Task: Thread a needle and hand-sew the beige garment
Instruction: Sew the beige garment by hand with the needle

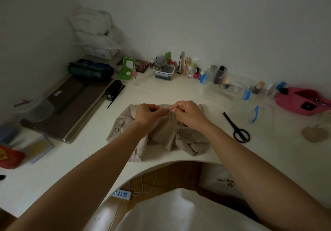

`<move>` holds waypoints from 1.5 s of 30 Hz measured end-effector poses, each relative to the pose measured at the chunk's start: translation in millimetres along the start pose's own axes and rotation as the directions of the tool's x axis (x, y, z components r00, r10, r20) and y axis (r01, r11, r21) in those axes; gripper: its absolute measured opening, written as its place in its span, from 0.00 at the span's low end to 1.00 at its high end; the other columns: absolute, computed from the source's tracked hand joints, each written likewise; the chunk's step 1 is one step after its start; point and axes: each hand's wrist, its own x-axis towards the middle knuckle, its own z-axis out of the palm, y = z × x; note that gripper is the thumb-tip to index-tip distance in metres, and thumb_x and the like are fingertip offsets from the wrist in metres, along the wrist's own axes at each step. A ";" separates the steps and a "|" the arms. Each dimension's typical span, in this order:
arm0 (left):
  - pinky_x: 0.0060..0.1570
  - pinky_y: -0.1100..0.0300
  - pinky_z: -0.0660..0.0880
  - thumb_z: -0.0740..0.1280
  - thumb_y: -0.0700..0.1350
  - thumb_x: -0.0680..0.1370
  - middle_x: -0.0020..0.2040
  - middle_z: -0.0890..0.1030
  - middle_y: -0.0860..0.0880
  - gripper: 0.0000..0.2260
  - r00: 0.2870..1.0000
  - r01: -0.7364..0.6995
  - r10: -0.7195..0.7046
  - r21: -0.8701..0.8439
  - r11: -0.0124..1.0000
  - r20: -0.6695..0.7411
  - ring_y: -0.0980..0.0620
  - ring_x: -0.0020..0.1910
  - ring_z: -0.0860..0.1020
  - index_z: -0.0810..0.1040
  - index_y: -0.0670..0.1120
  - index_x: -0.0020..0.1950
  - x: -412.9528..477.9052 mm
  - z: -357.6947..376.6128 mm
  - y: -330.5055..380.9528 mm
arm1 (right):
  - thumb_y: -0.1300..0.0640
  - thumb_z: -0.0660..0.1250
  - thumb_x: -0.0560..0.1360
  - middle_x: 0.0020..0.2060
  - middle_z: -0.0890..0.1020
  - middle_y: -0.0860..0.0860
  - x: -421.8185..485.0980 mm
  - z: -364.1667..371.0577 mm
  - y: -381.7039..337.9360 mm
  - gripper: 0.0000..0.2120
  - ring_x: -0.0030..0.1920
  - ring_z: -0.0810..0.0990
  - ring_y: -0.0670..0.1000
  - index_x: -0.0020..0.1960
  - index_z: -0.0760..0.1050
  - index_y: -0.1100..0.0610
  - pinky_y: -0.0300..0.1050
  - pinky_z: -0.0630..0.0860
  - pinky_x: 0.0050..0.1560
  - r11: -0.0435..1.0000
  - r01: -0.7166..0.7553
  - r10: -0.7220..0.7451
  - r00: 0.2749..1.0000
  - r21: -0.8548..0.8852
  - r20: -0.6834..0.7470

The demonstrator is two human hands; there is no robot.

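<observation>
The beige garment (161,134) lies bunched on the white desk (161,91) in front of me. My left hand (148,113) pinches a raised fold of the cloth at its top edge. My right hand (189,113) is closed on a thin needle (171,110) that sits at that same fold, between the two hands. A pale thread (178,126) hangs down from the fold over the cloth. The needle's far end is hidden by my fingers.
Black scissors (236,127) lie to the right of the garment. A clear box (225,89) and small bottles line the back wall. A pink pouch (300,101) is at far right. Dark boards (71,109) and a comb (115,94) lie at left.
</observation>
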 end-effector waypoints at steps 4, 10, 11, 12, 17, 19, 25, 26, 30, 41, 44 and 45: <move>0.33 0.72 0.72 0.71 0.45 0.75 0.38 0.81 0.51 0.05 1.000 0.010 -0.009 -0.016 1.000 0.009 0.57 0.39 0.77 0.83 0.45 0.44 0.9 -1.6 0.4 | 0.61 0.59 0.82 0.30 0.76 0.46 0.1 -1.1 0.1 0.11 0.24 0.71 0.38 0.57 0.80 0.57 0.29 0.67 0.28 0.998 -0.026 0.025 0.999 0.049 0.025; 0.36 0.68 0.73 0.71 0.47 0.76 0.39 0.81 0.50 0.07 1.000 0.012 -0.011 -0.009 1.000 0.026 0.56 0.40 0.78 0.83 0.44 0.45 1.6 -3.4 -0.8 | 0.62 0.59 0.82 0.24 0.76 0.40 -1.8 -4.9 3.1 0.11 0.24 0.72 0.36 0.58 0.79 0.59 0.28 0.68 0.29 0.992 -0.025 0.018 0.998 0.123 0.054; 0.37 0.68 0.73 0.70 0.47 0.76 0.39 0.81 0.50 0.07 1.000 0.009 -0.009 -0.001 1.000 0.030 0.55 0.40 0.78 0.83 0.44 0.46 1.4 -3.5 -0.7 | 0.62 0.58 0.82 0.23 0.76 0.38 -2.2 -5.5 3.8 0.11 0.24 0.72 0.37 0.57 0.79 0.58 0.29 0.68 0.30 0.991 -0.021 0.013 0.998 0.129 0.057; 0.37 0.68 0.73 0.70 0.47 0.76 0.40 0.81 0.50 0.07 0.999 0.008 -0.008 0.009 1.000 0.036 0.55 0.41 0.78 0.83 0.44 0.46 1.6 -3.4 -0.6 | 0.62 0.58 0.82 0.22 0.75 0.39 -2.4 -5.8 4.6 0.11 0.24 0.71 0.38 0.57 0.80 0.57 0.29 0.68 0.30 0.990 -0.019 0.011 0.998 0.140 0.058; 0.37 0.70 0.70 0.68 0.48 0.77 0.40 0.80 0.53 0.06 0.998 0.027 -0.029 0.028 0.999 0.063 0.58 0.41 0.76 0.82 0.47 0.47 0.8 -3.2 0.9 | 0.62 0.59 0.81 0.24 0.70 0.47 -1.5 -6.4 12.3 0.13 0.25 0.65 0.44 0.51 0.81 0.50 0.36 0.64 0.28 0.964 -0.030 0.009 0.997 0.266 0.080; 0.39 0.70 0.72 0.68 0.47 0.77 0.41 0.80 0.53 0.06 0.997 0.024 -0.026 0.016 1.000 0.071 0.58 0.42 0.76 0.82 0.47 0.46 1.3 -3.5 0.8 | 0.62 0.60 0.81 0.24 0.70 0.46 -0.4 -6.8 14.9 0.13 0.25 0.64 0.44 0.51 0.80 0.49 0.38 0.62 0.27 0.953 -0.046 0.018 0.995 0.299 0.093; 0.43 0.68 0.73 0.68 0.47 0.78 0.41 0.80 0.52 0.06 0.993 0.048 -0.047 -0.010 0.999 0.111 0.58 0.42 0.76 0.82 0.46 0.46 1.0 -3.4 1.0 | 0.62 0.60 0.81 0.24 0.70 0.44 2.2 -6.9 20.2 0.11 0.25 0.63 0.44 0.54 0.81 0.52 0.38 0.62 0.28 0.936 -0.067 0.031 0.994 0.345 0.109; 0.41 0.69 0.72 0.68 0.47 0.78 0.40 0.80 0.52 0.06 0.991 0.058 -0.055 -0.021 0.998 0.119 0.59 0.42 0.76 0.82 0.45 0.45 1.3 -3.4 0.9 | 0.62 0.60 0.81 0.24 0.70 0.44 2.6 -7.3 21.4 0.11 0.25 0.63 0.44 0.53 0.81 0.52 0.39 0.62 0.28 0.933 -0.070 0.032 0.993 0.353 0.112; 0.33 0.73 0.73 0.69 0.45 0.77 0.39 0.79 0.50 0.07 0.983 0.122 -0.107 -0.095 0.988 0.150 0.58 0.39 0.76 0.82 0.42 0.44 1.6 -3.5 1.9 | 0.63 0.60 0.81 0.24 0.70 0.44 2.9 -7.8 23.2 0.12 0.26 0.63 0.44 0.52 0.80 0.53 0.38 0.61 0.28 0.911 -0.070 0.014 0.990 0.406 0.139; 0.44 0.56 0.79 0.71 0.46 0.75 0.44 0.82 0.43 0.07 0.873 0.455 -0.367 -0.270 0.848 0.320 0.48 0.43 0.79 0.81 0.43 0.46 -1.8 -5.3 13.4 | 0.64 0.58 0.82 0.27 0.70 0.46 2.3 -3.8 19.3 0.06 0.27 0.65 0.42 0.52 0.74 0.60 0.34 0.63 0.26 0.845 -0.103 -0.012 0.977 0.525 0.211; 0.48 0.54 0.78 0.71 0.46 0.76 0.43 0.81 0.43 0.06 0.875 0.462 -0.375 -0.296 0.836 0.307 0.48 0.43 0.79 0.80 0.43 0.44 -1.9 -5.3 13.8 | 0.61 0.60 0.82 0.27 0.72 0.48 2.7 -4.2 17.6 0.05 0.27 0.65 0.45 0.54 0.74 0.59 0.36 0.63 0.27 0.885 -0.085 -0.014 0.978 0.458 0.209; 0.48 0.54 0.78 0.71 0.46 0.76 0.43 0.81 0.43 0.06 0.878 0.458 -0.376 -0.291 0.840 0.298 0.48 0.43 0.79 0.79 0.44 0.44 -1.7 -5.6 13.3 | 0.60 0.61 0.82 0.27 0.73 0.48 2.3 -5.3 17.5 0.05 0.27 0.66 0.45 0.55 0.73 0.59 0.36 0.64 0.27 0.887 -0.083 -0.008 0.981 0.454 0.194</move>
